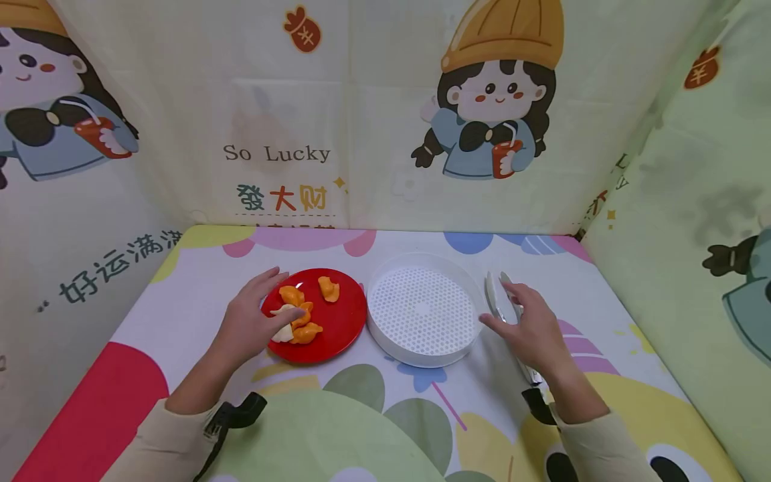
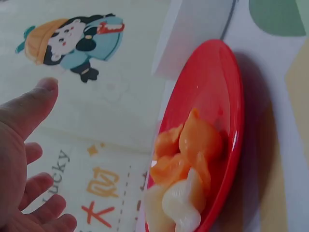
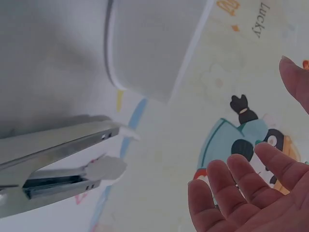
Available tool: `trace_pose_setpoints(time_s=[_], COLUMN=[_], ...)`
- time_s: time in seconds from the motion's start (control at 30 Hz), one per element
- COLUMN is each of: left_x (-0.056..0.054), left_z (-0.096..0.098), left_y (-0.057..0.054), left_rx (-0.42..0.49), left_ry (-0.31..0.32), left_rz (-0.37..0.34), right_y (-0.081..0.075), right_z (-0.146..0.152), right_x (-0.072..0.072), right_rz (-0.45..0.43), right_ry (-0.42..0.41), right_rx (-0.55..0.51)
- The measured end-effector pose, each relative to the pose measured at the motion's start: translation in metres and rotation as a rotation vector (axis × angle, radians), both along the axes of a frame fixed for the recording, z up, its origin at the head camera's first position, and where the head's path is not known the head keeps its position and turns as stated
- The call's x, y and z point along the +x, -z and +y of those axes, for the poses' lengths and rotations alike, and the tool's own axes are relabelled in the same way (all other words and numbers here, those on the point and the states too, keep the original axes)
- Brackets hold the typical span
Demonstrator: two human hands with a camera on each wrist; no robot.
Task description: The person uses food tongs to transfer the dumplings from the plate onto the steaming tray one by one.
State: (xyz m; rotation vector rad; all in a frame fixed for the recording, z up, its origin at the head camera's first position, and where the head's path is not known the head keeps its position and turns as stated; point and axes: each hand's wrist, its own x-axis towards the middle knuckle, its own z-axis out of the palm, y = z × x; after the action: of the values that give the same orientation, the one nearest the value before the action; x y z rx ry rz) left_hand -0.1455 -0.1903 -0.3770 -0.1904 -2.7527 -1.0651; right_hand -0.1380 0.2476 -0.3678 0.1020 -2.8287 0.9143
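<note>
My left hand (image 1: 249, 326) is at the left side of a red plate (image 1: 342, 325), fingers spread, thumb reaching over the food on it. The plate carries several orange dumplings (image 1: 308, 333) and white dumplings (image 1: 283, 333), heaped toward its left, with one orange piece apart at the back. In the left wrist view, nothing lies between the left thumb and fingers. My right hand (image 1: 535, 331) hovers over tongs (image 1: 495, 298) with metal arms and white tips, partly hidden under it. The right wrist view shows the tongs (image 3: 63, 150) beside the right hand's extended, empty fingers.
A round white steamer tray (image 1: 415, 359) with a perforated bottom stands between the hands, close against the plate's right edge. The table has a colourful printed cover (image 1: 289, 428). Printed cloth walls (image 1: 385, 120) rise behind and at both sides.
</note>
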Motion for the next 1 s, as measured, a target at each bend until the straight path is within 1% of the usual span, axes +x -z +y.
trace_pose_setpoints(time_s=[0.1,0.33,0.53,0.6,0.77,0.87,1.0], left_x=[-0.002,-0.008,-0.011,-0.012,-0.014,-0.015,-0.017], left_z=[-0.01,-0.032,-0.043,-0.047,-0.054,-0.058,-0.062], left_y=[0.004,0.014,0.022,0.026,0.034,0.038,0.041], left_rx=[0.036,0.095,0.129,0.13,0.136,0.137,0.123], left_ry=[-0.012,-0.029,-0.075,-0.083,-0.077,-0.076,-0.076], left_rz=[-0.031,-0.072,-0.179,-0.212,-0.271,-0.306,-0.357], right_y=[0.003,0.011,0.02,0.024,0.033,0.036,0.039], right_z=[0.006,0.017,0.029,0.033,0.039,0.043,0.047], right_x=[0.001,0.002,0.0,-0.002,-0.004,-0.006,-0.007], right_rz=[-0.021,-0.071,-0.093,-0.124,-0.212,-0.232,-0.238], right_ry=[0.028,0.074,0.07,0.073,0.104,0.111,0.11], right_rx=[-0.011,-0.032,-0.036,-0.034,-0.027,-0.022,-0.019])
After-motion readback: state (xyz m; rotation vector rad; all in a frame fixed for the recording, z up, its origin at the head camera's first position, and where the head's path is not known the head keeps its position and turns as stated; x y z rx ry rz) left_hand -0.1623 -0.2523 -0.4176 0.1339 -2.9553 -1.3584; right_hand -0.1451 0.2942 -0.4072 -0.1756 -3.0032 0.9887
